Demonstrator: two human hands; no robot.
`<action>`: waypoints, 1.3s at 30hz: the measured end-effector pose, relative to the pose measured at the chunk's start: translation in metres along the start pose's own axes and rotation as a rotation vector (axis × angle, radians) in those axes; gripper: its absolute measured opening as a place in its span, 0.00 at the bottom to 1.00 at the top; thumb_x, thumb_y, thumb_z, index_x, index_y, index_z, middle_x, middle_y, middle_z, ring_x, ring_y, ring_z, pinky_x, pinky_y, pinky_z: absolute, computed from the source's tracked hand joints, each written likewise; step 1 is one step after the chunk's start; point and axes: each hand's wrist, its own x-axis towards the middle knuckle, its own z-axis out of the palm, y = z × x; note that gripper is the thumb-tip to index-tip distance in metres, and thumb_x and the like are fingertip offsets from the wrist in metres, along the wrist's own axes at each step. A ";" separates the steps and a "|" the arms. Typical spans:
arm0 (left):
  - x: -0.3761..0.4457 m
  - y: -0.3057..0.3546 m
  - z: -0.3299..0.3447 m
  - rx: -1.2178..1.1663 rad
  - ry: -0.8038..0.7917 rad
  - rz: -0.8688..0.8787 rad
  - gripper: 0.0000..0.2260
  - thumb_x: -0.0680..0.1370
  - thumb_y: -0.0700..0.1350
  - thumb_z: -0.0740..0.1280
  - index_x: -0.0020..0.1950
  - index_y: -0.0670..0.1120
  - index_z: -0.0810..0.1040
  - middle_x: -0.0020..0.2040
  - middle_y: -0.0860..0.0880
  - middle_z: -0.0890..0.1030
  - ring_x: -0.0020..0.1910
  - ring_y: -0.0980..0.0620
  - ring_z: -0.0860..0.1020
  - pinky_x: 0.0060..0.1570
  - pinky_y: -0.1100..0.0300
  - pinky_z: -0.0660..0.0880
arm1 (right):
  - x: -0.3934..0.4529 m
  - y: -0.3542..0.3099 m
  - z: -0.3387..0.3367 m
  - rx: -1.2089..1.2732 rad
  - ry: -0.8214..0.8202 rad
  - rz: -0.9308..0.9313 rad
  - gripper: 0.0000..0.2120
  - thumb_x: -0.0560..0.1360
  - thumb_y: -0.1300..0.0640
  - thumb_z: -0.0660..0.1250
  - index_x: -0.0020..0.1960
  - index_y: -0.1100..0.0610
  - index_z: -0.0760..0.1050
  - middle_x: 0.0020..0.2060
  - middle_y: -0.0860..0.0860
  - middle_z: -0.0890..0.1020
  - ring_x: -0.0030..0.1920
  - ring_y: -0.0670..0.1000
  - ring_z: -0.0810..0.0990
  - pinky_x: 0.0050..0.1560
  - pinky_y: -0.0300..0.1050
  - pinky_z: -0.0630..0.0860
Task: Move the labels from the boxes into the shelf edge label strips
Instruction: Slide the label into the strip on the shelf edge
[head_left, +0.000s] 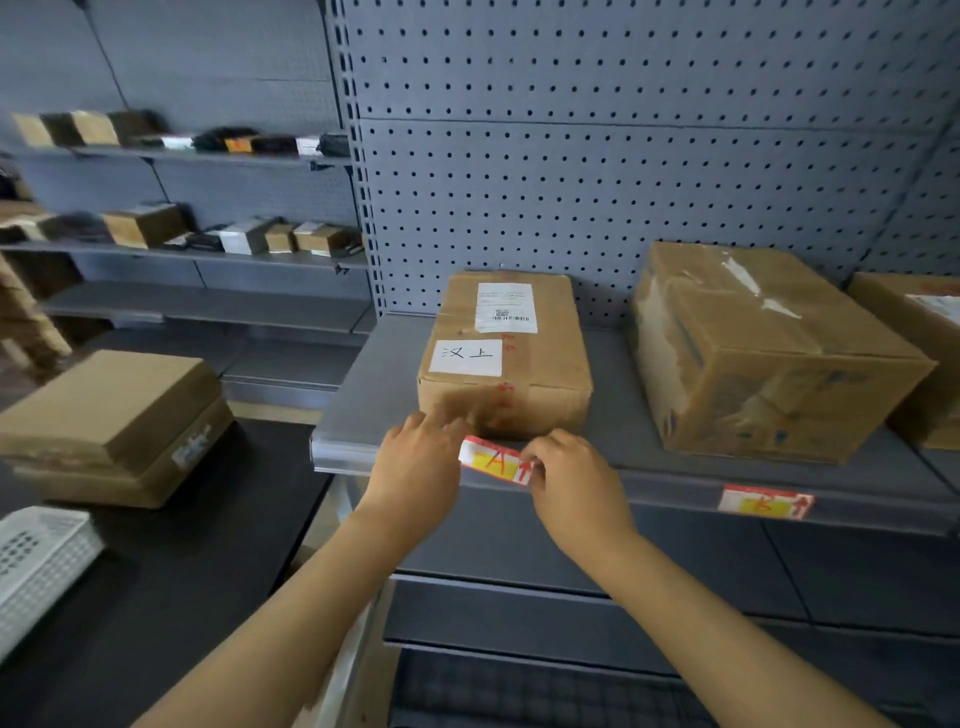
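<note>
A red, white and yellow label (493, 460) marked with a red "A" lies against the clear label strip (343, 457) on the grey shelf's front edge. My left hand (418, 470) pinches its left end and my right hand (574, 480) pinches its right end. Right behind it on the shelf stands a cardboard box (504, 353) with a white shipping sticker and a handwritten white slip. A second label (766, 501) of the same kind sits in the strip further right, below a larger cardboard box (763, 353).
A third box (919, 332) is cut off at the right edge. Left of the shelf, a dark counter (171, 571) carries stacked flat cartons (114, 426) and a white perforated basket (36, 561). Far shelves at the left hold small boxes. Pegboard backs the shelf.
</note>
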 end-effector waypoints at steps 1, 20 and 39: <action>0.001 -0.001 -0.001 -0.004 0.010 0.019 0.13 0.76 0.39 0.65 0.60 0.48 0.73 0.60 0.47 0.76 0.54 0.45 0.77 0.53 0.53 0.74 | 0.001 -0.002 0.001 -0.009 0.005 0.015 0.08 0.75 0.64 0.64 0.50 0.55 0.78 0.50 0.52 0.79 0.51 0.54 0.76 0.44 0.51 0.77; 0.003 -0.009 0.013 -0.003 -0.011 0.030 0.07 0.72 0.34 0.70 0.43 0.46 0.82 0.40 0.46 0.82 0.36 0.46 0.79 0.32 0.61 0.66 | 0.006 -0.013 0.006 -0.159 -0.008 -0.024 0.08 0.74 0.68 0.65 0.47 0.56 0.77 0.47 0.51 0.77 0.46 0.53 0.76 0.36 0.45 0.71; -0.018 -0.001 0.016 0.050 -0.193 0.075 0.22 0.76 0.39 0.65 0.69 0.48 0.67 0.66 0.47 0.71 0.61 0.46 0.73 0.60 0.53 0.72 | -0.008 -0.006 0.004 -0.113 -0.053 0.034 0.16 0.75 0.67 0.65 0.59 0.55 0.78 0.53 0.51 0.76 0.55 0.52 0.74 0.48 0.48 0.77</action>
